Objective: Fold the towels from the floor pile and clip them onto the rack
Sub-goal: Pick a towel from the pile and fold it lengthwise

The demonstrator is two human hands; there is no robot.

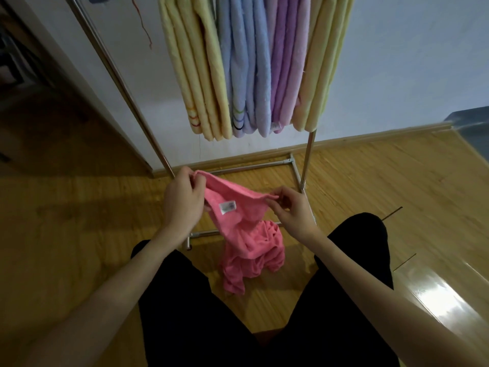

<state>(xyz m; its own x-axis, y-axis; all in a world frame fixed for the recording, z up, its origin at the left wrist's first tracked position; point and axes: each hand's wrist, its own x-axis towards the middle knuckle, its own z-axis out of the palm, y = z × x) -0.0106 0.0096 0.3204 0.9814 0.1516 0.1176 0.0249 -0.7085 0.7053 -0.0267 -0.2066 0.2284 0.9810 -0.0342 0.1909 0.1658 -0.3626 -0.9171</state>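
I hold a pink terry-cloth towel (238,207) by its top hem, stretched between my two hands in front of my knees. My left hand (182,200) pinches one end of the hem, thumb and fingers curled round a gathered corner; my right hand (291,210) pinches the other end between thumb and fingertips. The hem runs from my left, slightly higher, across to my right, and the towel's length falls away from it towards the floor, where its lower part lies crumpled on the yellow wooden plank floor (79,234) between my legs in black trousers (330,313). A small white label (227,207) faces up just under the hem. The crumpled end lies near the front bar of the metal clothes rack (307,160), partly over it. Above, on the rack, hang folded pale yellow towels (201,75), light blue towels (248,75) and lilac towels (288,70), all with long sides vertical, and more yellow ones at the right end.
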